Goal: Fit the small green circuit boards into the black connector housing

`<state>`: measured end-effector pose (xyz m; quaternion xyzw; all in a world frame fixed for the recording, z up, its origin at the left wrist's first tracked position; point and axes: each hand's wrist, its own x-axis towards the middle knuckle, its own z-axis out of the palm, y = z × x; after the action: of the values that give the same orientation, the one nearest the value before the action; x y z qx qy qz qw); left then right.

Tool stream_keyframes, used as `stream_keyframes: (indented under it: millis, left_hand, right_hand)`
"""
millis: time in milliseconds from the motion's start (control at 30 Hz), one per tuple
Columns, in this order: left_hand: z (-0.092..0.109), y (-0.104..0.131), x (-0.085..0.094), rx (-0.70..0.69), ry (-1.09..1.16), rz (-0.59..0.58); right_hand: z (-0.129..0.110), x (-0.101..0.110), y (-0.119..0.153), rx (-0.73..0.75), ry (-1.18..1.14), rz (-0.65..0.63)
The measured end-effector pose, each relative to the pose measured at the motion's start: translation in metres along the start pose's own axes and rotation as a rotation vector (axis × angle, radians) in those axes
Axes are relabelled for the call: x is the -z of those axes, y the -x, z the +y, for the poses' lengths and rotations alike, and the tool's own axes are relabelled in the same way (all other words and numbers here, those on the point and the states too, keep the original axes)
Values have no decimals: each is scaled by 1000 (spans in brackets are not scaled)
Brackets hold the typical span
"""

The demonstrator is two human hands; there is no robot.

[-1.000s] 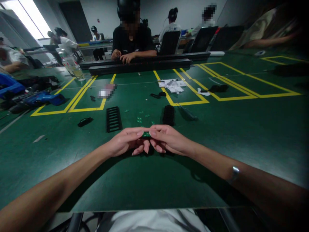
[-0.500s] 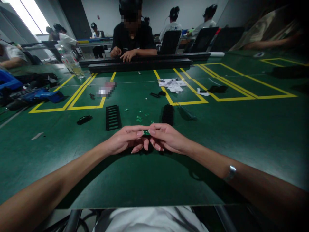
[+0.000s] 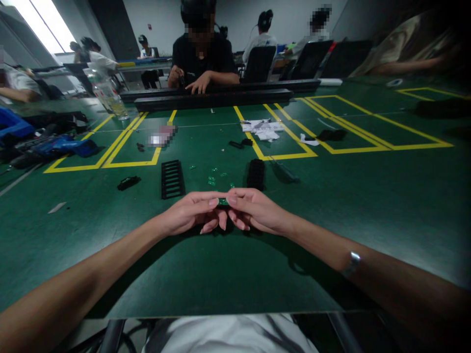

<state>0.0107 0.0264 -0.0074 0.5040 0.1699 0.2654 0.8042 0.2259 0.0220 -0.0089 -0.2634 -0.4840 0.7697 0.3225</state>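
Observation:
Between my two hands is a small green circuit board [image 3: 222, 201], pinched at its ends just above the table. My left hand [image 3: 195, 211] is closed on its left end, thumb on top. On the right end, the thumb and fingers of my right hand [image 3: 253, 210] press from the other side. Most of the board's underside is hidden by my fingers. Several small green pieces [image 3: 212, 180] lie loose beyond my fingertips. A black slotted tray [image 3: 172, 179] lies beyond my left hand, and a black ribbed block [image 3: 255, 174] beyond my right.
A small black part [image 3: 128, 183] lies at the left. Farther off are white papers [image 3: 263, 129], black pieces [image 3: 241, 143], plastic bottles [image 3: 110, 95] and blue tools [image 3: 73, 144]. Long black bars [image 3: 213, 99] cross the far side, where a co-worker [image 3: 202, 54] sits.
My hands and the circuit board are almost still. Across the table, the co-worker's hands have shifted slightly.

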Motion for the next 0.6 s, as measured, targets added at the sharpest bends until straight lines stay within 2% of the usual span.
stream_keyframes:
  millis: [600]
  left_hand:
    - [0,1,0,15,-35,12]
  right_hand:
    - [1,1,0,13,-1,-6]
